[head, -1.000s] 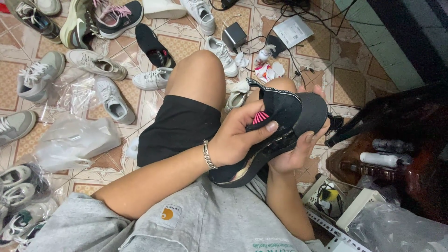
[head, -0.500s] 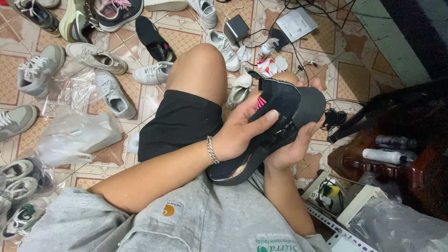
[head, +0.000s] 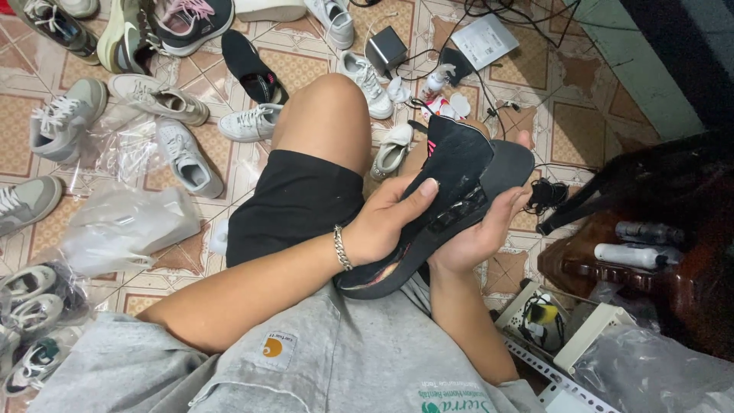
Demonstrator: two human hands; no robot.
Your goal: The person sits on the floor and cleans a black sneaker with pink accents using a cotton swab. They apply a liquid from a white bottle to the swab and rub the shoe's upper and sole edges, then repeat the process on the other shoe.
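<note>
Tiled floor (head: 229,164) around you is littered with sneakers (head: 180,153) and plastic bags (head: 126,226); your left hand (head: 386,222) and right hand (head: 474,237) clasp a black shoe (head: 451,164), sole apparently peeling.

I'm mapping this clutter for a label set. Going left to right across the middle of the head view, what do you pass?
Clear plastic bag → black shorts → left hand → black shoe → right hand → dark wooden stool.

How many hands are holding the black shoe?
2: the left hand grips the black shoe from the top, and the right hand cups it from underneath.
</note>
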